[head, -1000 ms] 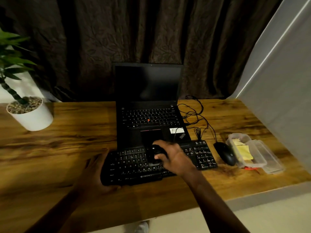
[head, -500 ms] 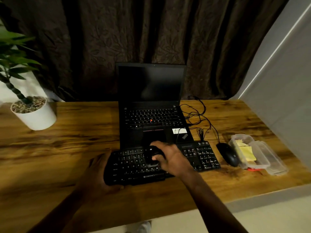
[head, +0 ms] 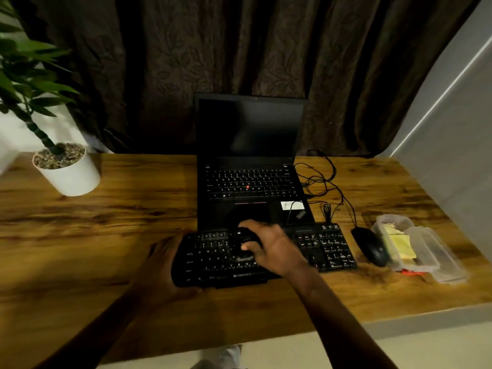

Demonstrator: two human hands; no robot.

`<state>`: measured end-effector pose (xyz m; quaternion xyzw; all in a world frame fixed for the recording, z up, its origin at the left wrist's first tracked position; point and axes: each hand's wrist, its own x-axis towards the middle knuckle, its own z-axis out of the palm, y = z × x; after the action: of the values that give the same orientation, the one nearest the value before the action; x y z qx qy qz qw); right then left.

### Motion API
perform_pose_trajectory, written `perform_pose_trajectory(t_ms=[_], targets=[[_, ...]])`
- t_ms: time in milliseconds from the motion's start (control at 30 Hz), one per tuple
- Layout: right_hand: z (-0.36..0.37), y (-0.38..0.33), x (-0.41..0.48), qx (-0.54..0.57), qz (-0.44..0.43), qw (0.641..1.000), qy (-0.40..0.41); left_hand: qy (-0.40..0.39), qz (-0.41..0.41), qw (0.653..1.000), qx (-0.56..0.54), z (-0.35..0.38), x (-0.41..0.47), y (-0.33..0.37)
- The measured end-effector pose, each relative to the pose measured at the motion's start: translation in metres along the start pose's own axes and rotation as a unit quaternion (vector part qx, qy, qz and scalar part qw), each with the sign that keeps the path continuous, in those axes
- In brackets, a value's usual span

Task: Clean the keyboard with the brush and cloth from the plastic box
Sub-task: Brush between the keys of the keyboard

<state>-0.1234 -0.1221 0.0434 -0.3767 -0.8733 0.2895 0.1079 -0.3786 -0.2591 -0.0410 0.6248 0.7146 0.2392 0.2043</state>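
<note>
A black keyboard (head: 327, 247) lies across the wooden desk in front of the laptop. My right hand (head: 271, 247) grips a black brush (head: 246, 239) and holds it down on the keys at the keyboard's middle. My left hand (head: 159, 265) holds the keyboard's left end, fingers lying along its edge. At the right stands the clear plastic box (head: 394, 235) with a yellow cloth (head: 402, 245) inside it. Beside the box lies its clear lid (head: 439, 258).
An open black laptop (head: 250, 161) stands behind the keyboard. A black mouse (head: 370, 246) and tangled cables (head: 322, 182) lie between the keyboard and the box. A white plant pot (head: 69, 174) is at the far left. A small red thing (head: 411, 272) pokes out under the box.
My right hand with the brush has shifted slightly left and toward the keyboard's far rows. The view has swung a little to the left. My left hand stays on the keyboard's left end.
</note>
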Motion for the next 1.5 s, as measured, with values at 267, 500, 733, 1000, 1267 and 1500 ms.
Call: perform_pose_trajectory(t_ms=[267, 500, 733, 1000, 1267, 1500], targets=[[-0.017, 0.016, -0.011, -0.044, 0.042, 0.998, 0.009, -0.028, -0.039, 0.999, 0.012, 0.005, 0.001, -0.009], [0.012, -0.019, 0.008, 0.027, 0.008, 1.0, -0.012, -0.024, -0.015, 1.0, 0.008, -0.001, 0.002, -0.001], [-0.01, 0.005, -0.001, -0.032, 0.012, 0.999, -0.005, -0.029, -0.044, 0.999, 0.011, 0.0, -0.001, -0.003], [0.033, -0.036, 0.024, 0.004, -0.036, 0.999, -0.028, -0.024, -0.009, 0.999, 0.038, 0.003, 0.004, -0.007], [0.015, -0.017, 0.022, -0.017, -0.026, 0.999, -0.023, -0.023, -0.016, 0.999, 0.014, 0.002, 0.003, -0.007], [0.038, -0.039, 0.033, 0.0, -0.059, 0.998, -0.031, -0.017, -0.005, 0.999, 0.051, 0.006, 0.006, -0.009]])
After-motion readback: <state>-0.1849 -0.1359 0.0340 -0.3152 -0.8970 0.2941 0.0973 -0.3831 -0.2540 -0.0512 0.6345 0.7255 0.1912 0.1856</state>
